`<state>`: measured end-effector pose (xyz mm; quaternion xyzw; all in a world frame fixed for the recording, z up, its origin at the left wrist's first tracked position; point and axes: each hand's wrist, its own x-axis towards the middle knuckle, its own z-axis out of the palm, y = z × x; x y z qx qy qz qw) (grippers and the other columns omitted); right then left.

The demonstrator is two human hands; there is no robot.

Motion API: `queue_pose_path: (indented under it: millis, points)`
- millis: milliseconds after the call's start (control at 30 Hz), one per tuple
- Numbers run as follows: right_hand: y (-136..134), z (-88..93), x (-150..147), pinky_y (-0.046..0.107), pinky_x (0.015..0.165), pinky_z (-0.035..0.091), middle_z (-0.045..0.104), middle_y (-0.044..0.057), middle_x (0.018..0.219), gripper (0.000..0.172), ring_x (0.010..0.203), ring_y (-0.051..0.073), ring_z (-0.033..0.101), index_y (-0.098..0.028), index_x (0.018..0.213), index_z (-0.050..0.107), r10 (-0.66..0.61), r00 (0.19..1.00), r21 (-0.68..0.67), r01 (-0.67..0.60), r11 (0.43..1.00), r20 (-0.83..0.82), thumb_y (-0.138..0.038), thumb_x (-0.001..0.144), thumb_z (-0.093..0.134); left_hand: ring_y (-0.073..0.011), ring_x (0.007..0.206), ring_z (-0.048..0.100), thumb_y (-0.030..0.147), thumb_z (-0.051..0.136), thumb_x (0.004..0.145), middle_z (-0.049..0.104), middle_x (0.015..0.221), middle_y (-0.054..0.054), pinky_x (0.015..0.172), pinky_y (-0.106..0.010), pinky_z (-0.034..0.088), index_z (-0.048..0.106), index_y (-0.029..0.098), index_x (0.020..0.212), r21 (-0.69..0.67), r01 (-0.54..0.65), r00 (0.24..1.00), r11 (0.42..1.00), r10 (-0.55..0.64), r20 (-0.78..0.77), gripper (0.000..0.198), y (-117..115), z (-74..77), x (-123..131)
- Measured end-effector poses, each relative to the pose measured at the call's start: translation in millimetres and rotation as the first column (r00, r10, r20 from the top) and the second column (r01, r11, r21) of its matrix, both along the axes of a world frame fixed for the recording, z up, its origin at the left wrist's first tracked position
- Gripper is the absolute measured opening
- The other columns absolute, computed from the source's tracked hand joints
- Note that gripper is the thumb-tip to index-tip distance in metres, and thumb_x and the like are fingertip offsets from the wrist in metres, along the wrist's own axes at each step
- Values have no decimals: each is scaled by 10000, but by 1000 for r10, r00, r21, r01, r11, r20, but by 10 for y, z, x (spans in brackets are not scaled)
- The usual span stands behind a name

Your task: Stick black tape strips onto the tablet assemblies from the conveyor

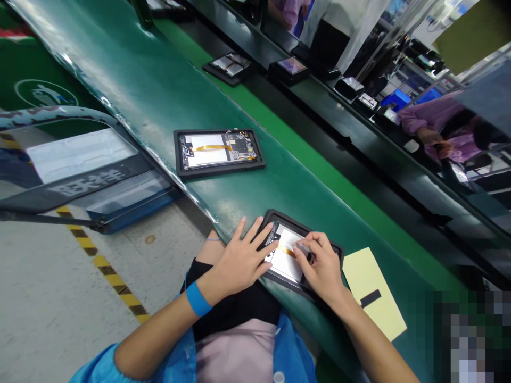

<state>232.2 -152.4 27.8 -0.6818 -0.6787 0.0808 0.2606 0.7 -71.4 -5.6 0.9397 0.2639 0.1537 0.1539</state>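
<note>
An opened tablet [290,268], its white battery and an orange flex cable exposed, lies in a black tray [275,214] at the bench edge before me. My left hand [246,259] rests over the tray's left side with its fingers spread, the tips touching the tablet. Over the tablet's right part is my right hand [321,266], thumb and fingers drawn together in a pinch near the end of the cable. What sits between those fingertips is hidden. Beside my right wrist lies a pale yellow sheet [377,298] with one black strip [371,298] on it.
Farther left on the green bench [159,90], a second opened tablet [215,149] sits in its own black tray. Beyond runs a dark conveyor [331,125] carrying more devices. A co-worker's pink sleeve [423,114] shows across it. A blue-grey metal frame [99,114] stands left.
</note>
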Motion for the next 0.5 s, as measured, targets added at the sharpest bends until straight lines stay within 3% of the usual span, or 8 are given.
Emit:
queue_pose_path:
  millis: [133,300,400,500]
  points:
    - [-229,22,21,282,653,550,616,76,1007,129,798,170,676,-208,1036,677,77,996,36,-79,996,44,-280,1005,574,-414,1517,318,445,588,980,423,1616,-109,1200,-714,221,587,265,1425,18,-10,1000,1000,10,-6,480,2,-9,24]
    - [-523,26,59,308,727,565,658,87,1017,162,850,191,685,-206,1084,654,245,960,-35,-243,969,134,-329,1017,573,-389,1528,306,442,536,1002,398,1633,-91,1213,-693,228,571,278,1442,-2,6,1000,1000,-6,22,471,51,-42,-12]
    - [-653,-19,78,312,689,533,700,94,994,238,791,192,683,-180,1121,653,316,912,-43,-316,948,260,-379,1017,577,-341,1538,301,400,463,1030,399,1632,-101,1232,-626,260,507,253,1497,-21,-74,991,997,75,108,492,110,-88,-82]
    - [-696,-83,85,305,652,479,732,75,942,158,731,170,681,-180,1066,666,352,870,-12,-371,929,346,-272,1027,543,-310,1490,395,373,456,1028,490,1566,-115,1230,-565,311,520,226,1477,-42,-190,956,981,195,218,477,175,-132,-177]
